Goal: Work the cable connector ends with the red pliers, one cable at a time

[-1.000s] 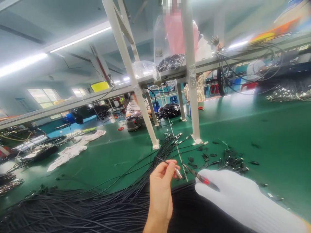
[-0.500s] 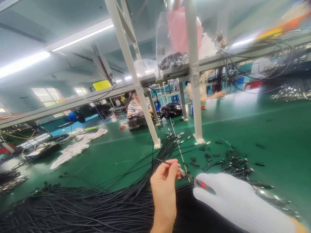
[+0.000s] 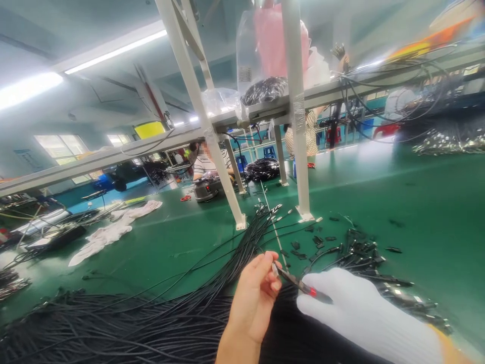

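Note:
My bare left hand [image 3: 252, 301] is closed in a pinch on the metal plug end of a thin black cable [image 3: 274, 268]. My right hand [image 3: 356, 311] wears a white glove and grips a slim tool with a red mark [image 3: 303, 287]; its tip meets the cable end at my left fingertips. Both hands hover over a large heap of black cables [image 3: 125, 326] on the green table [image 3: 417, 202]. A fan of cable ends with metal plugs [image 3: 271, 212] lies just beyond my hands.
Small black connector parts [image 3: 359, 253] are scattered to the right. White frame legs [image 3: 299, 151] stand on the table behind them, carrying a shelf with bagged cables [image 3: 265, 91]. A white cloth [image 3: 113, 230] lies at left. Other people work at the far side [image 3: 206, 162].
The tool tip has closed in on the cable end in my left fingers. My left hand has curled tighter round the plug, and the view has shifted slightly.

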A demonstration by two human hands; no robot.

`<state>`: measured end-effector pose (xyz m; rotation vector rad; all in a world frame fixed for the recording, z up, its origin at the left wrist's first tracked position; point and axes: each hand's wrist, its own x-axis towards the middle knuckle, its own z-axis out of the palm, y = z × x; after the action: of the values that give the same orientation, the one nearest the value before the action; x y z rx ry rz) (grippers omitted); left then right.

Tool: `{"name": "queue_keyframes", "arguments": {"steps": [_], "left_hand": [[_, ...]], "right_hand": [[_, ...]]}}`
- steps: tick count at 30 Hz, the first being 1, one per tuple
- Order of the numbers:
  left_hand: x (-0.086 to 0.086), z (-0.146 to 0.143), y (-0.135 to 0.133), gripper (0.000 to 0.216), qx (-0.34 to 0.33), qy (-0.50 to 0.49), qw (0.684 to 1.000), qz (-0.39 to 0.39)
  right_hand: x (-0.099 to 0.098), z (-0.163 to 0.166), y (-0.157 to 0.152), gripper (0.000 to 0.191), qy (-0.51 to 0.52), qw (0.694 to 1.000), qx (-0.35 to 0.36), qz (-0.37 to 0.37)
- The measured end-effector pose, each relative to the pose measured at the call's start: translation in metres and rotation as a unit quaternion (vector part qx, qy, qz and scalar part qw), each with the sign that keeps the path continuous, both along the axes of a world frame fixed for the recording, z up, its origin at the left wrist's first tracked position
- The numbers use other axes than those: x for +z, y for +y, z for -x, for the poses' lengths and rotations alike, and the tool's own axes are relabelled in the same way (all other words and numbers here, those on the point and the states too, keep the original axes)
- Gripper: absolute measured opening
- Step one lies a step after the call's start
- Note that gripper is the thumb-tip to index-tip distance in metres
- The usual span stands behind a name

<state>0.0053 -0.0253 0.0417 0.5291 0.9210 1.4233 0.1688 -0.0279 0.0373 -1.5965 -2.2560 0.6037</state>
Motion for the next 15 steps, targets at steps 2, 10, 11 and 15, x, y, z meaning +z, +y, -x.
{"name": "queue_keyframes", "arguments": {"steps": [2, 10, 11, 15], "left_hand": [[-0.004, 0.000, 0.001, 0.043, 0.018, 0.026, 0.999, 0.009], [-0.008, -0.007, -0.008, 0.005, 0.243, 0.474, 0.805, -0.260], [-0.009, -0.007, -0.010, 0.013, 0.216, 0.487, 0.797, -0.285], [-0.011, -0.005, -0.011, 0.018, 0.139, 0.489, 0.804, -0.310]], "right_hand": [[0.004, 0.001, -0.001, 0.027, -0.004, 1.000, 0.000, 0.017], [0.004, -0.001, 0.003, 0.026, 0.043, 0.997, -0.020, 0.064], [0.002, -0.002, 0.004, 0.026, 0.047, 0.996, -0.020, 0.070], [-0.004, -0.003, 0.005, 0.028, 0.016, 0.999, -0.025, 0.038]]}}
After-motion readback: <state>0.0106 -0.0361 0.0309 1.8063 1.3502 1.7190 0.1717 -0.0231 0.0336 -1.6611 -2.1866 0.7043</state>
